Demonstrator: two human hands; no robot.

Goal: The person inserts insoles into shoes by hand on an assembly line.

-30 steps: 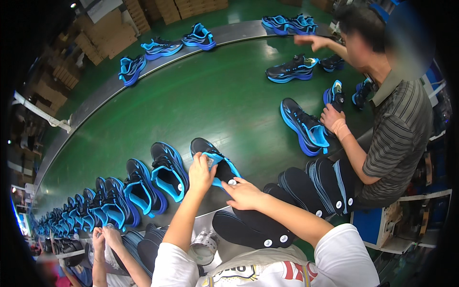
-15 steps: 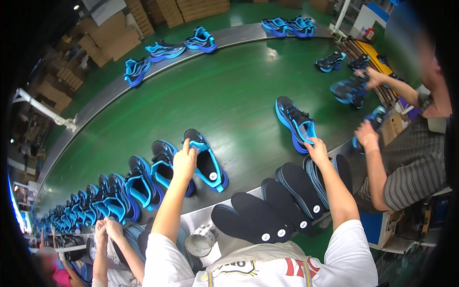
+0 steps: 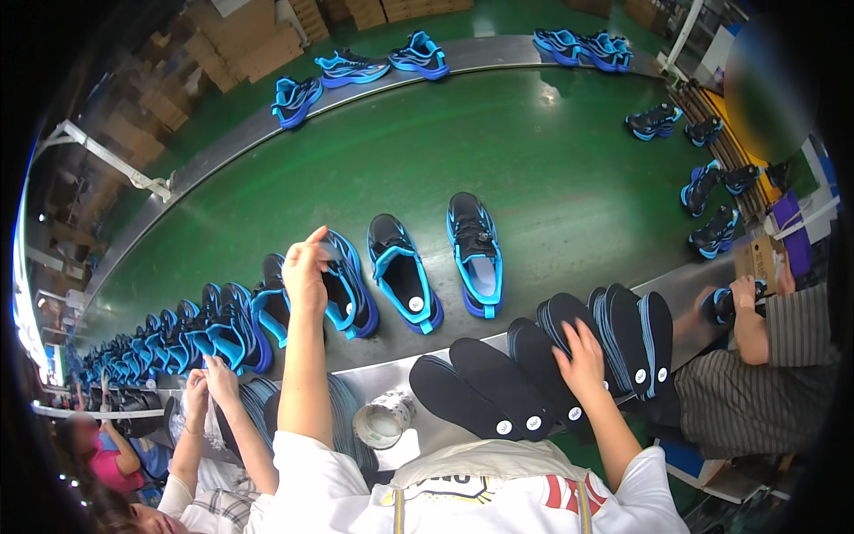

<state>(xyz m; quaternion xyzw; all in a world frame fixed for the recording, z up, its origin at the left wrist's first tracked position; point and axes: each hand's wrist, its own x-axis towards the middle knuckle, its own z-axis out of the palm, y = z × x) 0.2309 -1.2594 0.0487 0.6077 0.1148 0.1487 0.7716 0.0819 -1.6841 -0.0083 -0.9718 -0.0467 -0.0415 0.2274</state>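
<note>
My left hand (image 3: 307, 271), index finger stretched out and the others slightly blurred, is over the toe side of a black-and-blue shoe (image 3: 354, 289) and appears to hold nothing. My right hand (image 3: 583, 360) lies with fingers spread on a black insole (image 3: 569, 311) in a row of insole stacks. Right of my left hand stands a shoe (image 3: 405, 285) with a round white sticker on the insole inside. Beside it a laced shoe (image 3: 476, 258) shows a pale inside. More black insoles (image 3: 485, 383) with white stickers fan out before me.
A green conveyor belt (image 3: 551, 169) carries a long line of shoes (image 3: 178, 334) to the left. A cup-like container (image 3: 384, 420) sits on the metal ledge (image 3: 356, 369). At left are another person's hands (image 3: 213, 383); at right, a co-worker's hand (image 3: 747, 298) is near a shoe.
My right hand has left the laced shoe and come down onto the insoles. That shoe now stands straighter, nearer its neighbour. My left hand has moved one shoe leftward. The right co-worker has drawn back.
</note>
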